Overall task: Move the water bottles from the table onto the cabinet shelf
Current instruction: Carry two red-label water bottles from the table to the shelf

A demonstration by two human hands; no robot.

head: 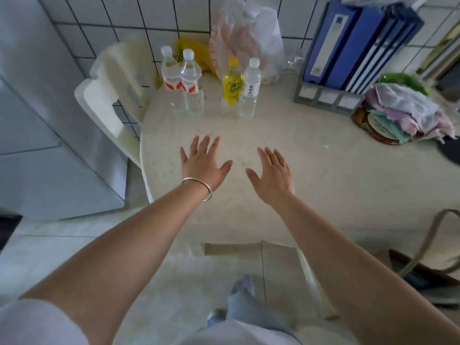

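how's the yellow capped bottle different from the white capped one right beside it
The yellow-capped bottle has a yellow cap and a bright yellow label with dark print; the white-capped bottle has a white cap and a pale label with small dark characters. The yellow-capped one stands on the left, the white-capped one on the right, close together. Both stand upright on the table, capped, with clear lower bodies, untouched by either hand.
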